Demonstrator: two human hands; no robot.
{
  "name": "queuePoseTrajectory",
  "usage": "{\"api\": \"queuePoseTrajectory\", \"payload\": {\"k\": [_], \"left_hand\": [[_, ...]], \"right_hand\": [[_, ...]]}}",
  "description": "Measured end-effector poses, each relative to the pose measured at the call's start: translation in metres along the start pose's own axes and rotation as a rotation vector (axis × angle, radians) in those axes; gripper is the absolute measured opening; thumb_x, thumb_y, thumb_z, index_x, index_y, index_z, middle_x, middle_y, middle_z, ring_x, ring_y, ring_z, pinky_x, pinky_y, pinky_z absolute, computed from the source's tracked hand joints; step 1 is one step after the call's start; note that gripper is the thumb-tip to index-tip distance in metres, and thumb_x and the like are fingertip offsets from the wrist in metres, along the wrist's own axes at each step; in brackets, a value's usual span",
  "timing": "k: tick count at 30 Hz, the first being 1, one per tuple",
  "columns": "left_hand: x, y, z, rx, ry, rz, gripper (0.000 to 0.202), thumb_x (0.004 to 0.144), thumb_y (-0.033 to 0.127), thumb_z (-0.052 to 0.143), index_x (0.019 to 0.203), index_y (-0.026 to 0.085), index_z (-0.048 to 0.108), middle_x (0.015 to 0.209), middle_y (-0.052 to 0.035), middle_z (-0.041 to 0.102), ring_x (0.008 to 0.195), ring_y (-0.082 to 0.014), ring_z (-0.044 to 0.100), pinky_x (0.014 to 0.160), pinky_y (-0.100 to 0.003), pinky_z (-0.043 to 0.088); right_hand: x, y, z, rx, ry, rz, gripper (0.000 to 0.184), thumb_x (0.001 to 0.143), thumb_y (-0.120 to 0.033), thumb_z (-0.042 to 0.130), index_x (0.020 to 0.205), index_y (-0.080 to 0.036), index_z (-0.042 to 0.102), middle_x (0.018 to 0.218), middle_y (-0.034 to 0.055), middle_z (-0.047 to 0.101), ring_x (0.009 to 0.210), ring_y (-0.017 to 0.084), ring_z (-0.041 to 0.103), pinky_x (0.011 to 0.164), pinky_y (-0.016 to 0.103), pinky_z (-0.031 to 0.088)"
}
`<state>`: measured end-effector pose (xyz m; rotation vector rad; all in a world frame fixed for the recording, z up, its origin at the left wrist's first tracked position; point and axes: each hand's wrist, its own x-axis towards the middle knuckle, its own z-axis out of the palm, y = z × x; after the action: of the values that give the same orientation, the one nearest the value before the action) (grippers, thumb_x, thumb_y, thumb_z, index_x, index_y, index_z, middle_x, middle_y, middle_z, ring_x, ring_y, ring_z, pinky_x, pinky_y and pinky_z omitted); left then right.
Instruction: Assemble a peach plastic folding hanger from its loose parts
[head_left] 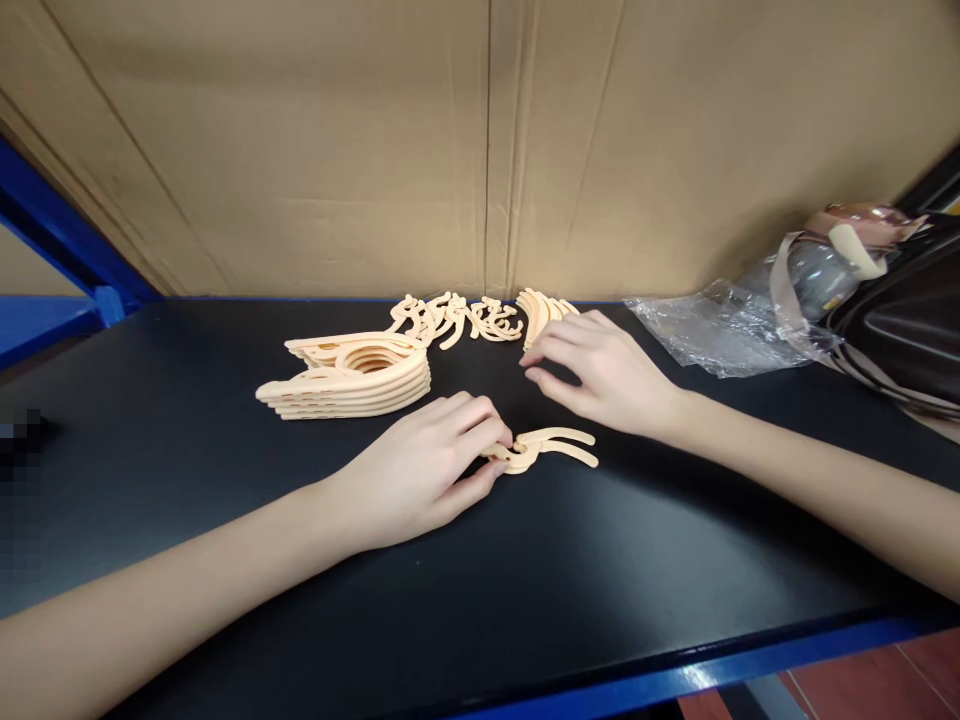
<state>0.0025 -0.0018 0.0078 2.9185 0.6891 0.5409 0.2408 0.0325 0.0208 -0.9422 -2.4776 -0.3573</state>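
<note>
My left hand (435, 465) is closed, its thumb and fingers pinching a cream plastic hanger (529, 455) that lies on the black tabletop. Two slim curved prongs of this piece stick out to the right; its left end is hidden under my fingers. My right hand (600, 368) hovers farther back with its fingers bent and slightly apart, and I see nothing between them. Just behind its fingertips sits a row of curved cream arms (536, 312), partly covered by the hand. Left of that row lie loose cream hooks (495, 320) and more small hooked pieces (431, 318) in a heap.
A neat stack of cream hangers (352, 385) stands left of centre. At the right are a clear plastic bag (712, 325) and a dark bag (907, 310) with a strap. Cardboard (315, 150) walls off the back of the black table (570, 590), which has a blue frame.
</note>
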Motion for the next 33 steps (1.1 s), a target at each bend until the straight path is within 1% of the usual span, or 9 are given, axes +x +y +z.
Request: {"api": "queuePoseTrajectory", "payload": {"k": [3,6,8,10,14,17,24,29,33], "left_hand": [[0.000,0.000,0.000,-0.004,-0.005,-0.003,0.022,0.100,0.022,0.039,0.099,0.016,0.060,0.095,-0.0043,0.059,0.085,-0.0174,0.052,0.077,-0.029,0.039],[0.000,0.000,0.000,-0.010,-0.013,-0.007,0.022,0.100,0.022,0.039,0.099,0.015,0.060,0.096,-0.0043,0.058,0.084,-0.0173,0.051,0.076,-0.030,0.039],[0.000,0.000,0.000,-0.014,-0.013,-0.006,0.022,0.100,0.022,0.039,0.099,0.015,0.060,0.096,-0.0045,0.058,0.085,-0.0173,0.051,0.076,-0.030,0.039],[0.000,0.000,-0.001,-0.018,-0.016,-0.008,0.022,0.100,0.021,0.039,0.099,0.015,0.060,0.096,-0.0047,0.058,0.085,-0.0175,0.051,0.077,-0.030,0.039],[0.000,-0.001,-0.001,-0.023,-0.023,-0.013,0.022,0.100,0.021,0.039,0.099,0.015,0.060,0.096,-0.0050,0.058,0.085,-0.0179,0.052,0.076,-0.030,0.039],[-0.001,-0.001,0.001,-0.019,-0.020,-0.009,0.021,0.100,0.021,0.039,0.098,0.015,0.060,0.096,-0.0050,0.058,0.085,-0.0181,0.052,0.076,-0.030,0.039],[-0.001,-0.002,0.001,-0.012,-0.011,-0.003,0.020,0.099,0.021,0.040,0.098,0.016,0.060,0.095,-0.0047,0.058,0.084,-0.0180,0.052,0.075,-0.030,0.039],[0.000,-0.001,0.001,-0.007,-0.007,-0.001,0.020,0.100,0.020,0.040,0.097,0.016,0.059,0.095,-0.0045,0.058,0.084,-0.0179,0.052,0.075,-0.030,0.039],[0.000,-0.001,0.000,-0.013,-0.013,0.000,0.018,0.099,0.022,0.043,0.098,0.016,0.059,0.096,-0.0043,0.058,0.084,-0.0177,0.052,0.076,-0.029,0.039]], "right_hand": [[0.017,0.016,0.004,-0.153,-0.093,0.087,0.023,0.096,-0.027,0.048,0.098,-0.015,0.068,0.102,0.0091,0.066,0.095,0.023,0.058,0.084,0.036,0.037],[0.035,0.031,0.017,-0.212,-0.192,0.175,0.029,0.096,-0.033,0.048,0.102,-0.013,0.069,0.103,0.0116,0.064,0.100,0.027,0.055,0.086,0.037,0.035],[0.045,0.038,0.026,-0.204,-0.204,0.186,0.033,0.096,-0.038,0.049,0.101,-0.013,0.070,0.105,0.0127,0.064,0.102,0.028,0.055,0.086,0.038,0.034],[0.052,0.044,0.034,-0.186,-0.217,0.190,0.034,0.094,-0.042,0.052,0.096,-0.014,0.071,0.103,0.0115,0.064,0.100,0.027,0.055,0.086,0.037,0.035],[0.061,0.049,0.042,-0.162,-0.242,0.193,0.031,0.093,-0.039,0.054,0.091,-0.015,0.073,0.101,0.0109,0.065,0.100,0.026,0.056,0.086,0.037,0.034],[0.065,0.048,0.043,-0.150,-0.248,0.190,0.027,0.093,-0.035,0.054,0.090,-0.016,0.072,0.102,0.0103,0.066,0.100,0.026,0.056,0.086,0.036,0.033],[0.071,0.040,0.042,-0.120,-0.247,0.222,0.019,0.088,-0.018,0.054,0.082,-0.015,0.071,0.095,0.0085,0.069,0.094,0.023,0.057,0.082,0.034,0.032],[0.072,0.041,0.041,-0.086,-0.205,0.253,0.019,0.087,-0.018,0.054,0.079,-0.015,0.071,0.094,0.0079,0.070,0.092,0.023,0.059,0.081,0.034,0.032],[0.067,0.038,0.029,-0.063,-0.151,0.244,0.017,0.089,-0.020,0.055,0.082,-0.016,0.070,0.098,0.0067,0.070,0.094,0.023,0.059,0.085,0.035,0.033]]}}
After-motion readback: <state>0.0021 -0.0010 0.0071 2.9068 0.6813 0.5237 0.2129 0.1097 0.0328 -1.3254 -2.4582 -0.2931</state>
